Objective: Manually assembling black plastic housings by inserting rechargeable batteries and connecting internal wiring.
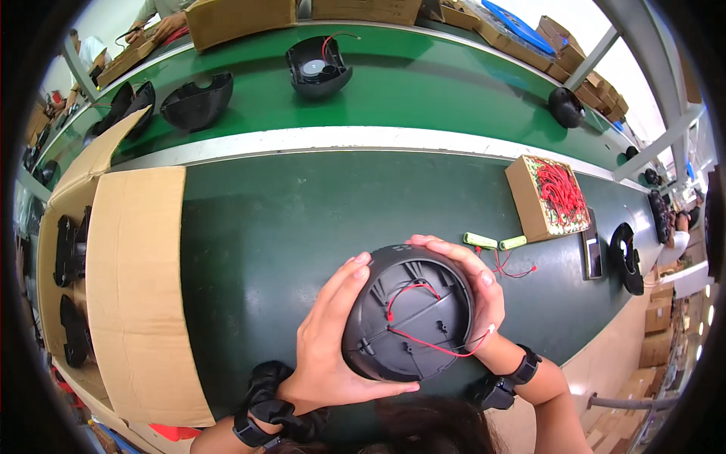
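A round black plastic housing (423, 333) is held between my two hands above the green worktable, its ribbed inner side turned up. Thin red and black wires (423, 338) run across its inside, and one ends in a small white connector by its right edge. My left hand (329, 333) wraps the housing's left side, thumb along the near rim. Curled round the far right side is my right hand (478, 284). Just beyond it lie two light-green battery cells (482, 240) with red leads (514, 271) trailing on the table.
A box packed with red-wired cells (560, 193) stands at the right, beside a phone-like device (593, 253) and a black shell part (626, 259). At left is an open cardboard carton (140, 295) with black parts. Beyond, a green conveyor (423, 98) carries black shells (319, 68).
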`<state>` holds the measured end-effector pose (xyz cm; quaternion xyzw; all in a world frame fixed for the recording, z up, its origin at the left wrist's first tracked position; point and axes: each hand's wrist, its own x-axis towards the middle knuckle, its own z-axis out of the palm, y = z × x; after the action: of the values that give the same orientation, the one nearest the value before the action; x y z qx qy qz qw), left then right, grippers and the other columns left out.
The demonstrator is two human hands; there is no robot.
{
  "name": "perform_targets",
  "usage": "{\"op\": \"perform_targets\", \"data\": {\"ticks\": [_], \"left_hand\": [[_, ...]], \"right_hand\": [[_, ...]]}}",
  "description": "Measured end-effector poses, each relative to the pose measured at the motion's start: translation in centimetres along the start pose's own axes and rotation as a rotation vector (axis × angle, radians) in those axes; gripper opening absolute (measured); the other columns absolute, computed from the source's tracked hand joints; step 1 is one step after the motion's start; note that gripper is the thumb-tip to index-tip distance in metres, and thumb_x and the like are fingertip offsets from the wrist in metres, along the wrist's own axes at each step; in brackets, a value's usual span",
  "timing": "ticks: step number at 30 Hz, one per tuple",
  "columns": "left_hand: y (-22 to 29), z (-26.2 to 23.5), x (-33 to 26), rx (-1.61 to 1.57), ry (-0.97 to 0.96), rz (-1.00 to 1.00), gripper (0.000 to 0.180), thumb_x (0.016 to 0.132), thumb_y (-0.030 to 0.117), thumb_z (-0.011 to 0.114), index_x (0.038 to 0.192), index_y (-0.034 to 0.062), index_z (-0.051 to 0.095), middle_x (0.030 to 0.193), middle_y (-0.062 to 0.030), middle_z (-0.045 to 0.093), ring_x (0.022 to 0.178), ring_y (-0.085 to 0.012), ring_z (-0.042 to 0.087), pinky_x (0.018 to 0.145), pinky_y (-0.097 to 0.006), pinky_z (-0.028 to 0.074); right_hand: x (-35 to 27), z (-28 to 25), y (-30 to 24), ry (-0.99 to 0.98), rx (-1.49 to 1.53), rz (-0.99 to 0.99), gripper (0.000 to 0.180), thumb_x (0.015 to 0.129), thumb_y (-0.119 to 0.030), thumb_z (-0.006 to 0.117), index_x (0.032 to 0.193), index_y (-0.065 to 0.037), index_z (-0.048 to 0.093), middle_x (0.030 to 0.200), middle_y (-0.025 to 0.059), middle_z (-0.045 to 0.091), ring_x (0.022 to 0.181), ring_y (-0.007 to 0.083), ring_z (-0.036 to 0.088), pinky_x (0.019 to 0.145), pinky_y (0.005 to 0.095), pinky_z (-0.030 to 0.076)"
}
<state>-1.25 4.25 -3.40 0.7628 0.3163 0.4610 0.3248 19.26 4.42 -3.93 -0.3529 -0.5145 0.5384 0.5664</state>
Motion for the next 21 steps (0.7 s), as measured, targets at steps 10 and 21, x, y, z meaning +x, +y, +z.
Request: {"op": "perform_targets", "data": {"ticks": [10, 21], "left_hand": [[6.1, -2.5, 3.5, 0.316, -0.163, -0.112, 0.113, 0.042, 0.030, 0.092, 0.136, -0.0008, 0.037, 0.132, -0.0198, 0.050, 0.123, -0.0382, 0.048, 0.102, -0.042, 0.040], [7.5, -0.5, 7.5, 0.399, -0.274, -0.083, 0.099, 0.041, 0.030, 0.089, 0.126, 0.0017, 0.047, 0.118, -0.0159, 0.058, 0.106, -0.0345, 0.059, 0.090, -0.039, 0.049]], "right_hand": [[1.3, -1.9, -1.5, -0.037, -0.620, -0.302, 0.046, 0.095, -0.026, 0.035, 0.121, 0.007, 0.054, 0.126, 0.0249, 0.055, 0.122, 0.0296, 0.050, 0.105, 0.0394, 0.035], [-0.3, 0.6, -4.3, -0.074, -0.736, -0.658, 0.043, 0.081, -0.027, 0.055, 0.111, 0.001, 0.065, 0.119, 0.0206, 0.059, 0.109, 0.0353, 0.058, 0.091, 0.0449, 0.047]]}}
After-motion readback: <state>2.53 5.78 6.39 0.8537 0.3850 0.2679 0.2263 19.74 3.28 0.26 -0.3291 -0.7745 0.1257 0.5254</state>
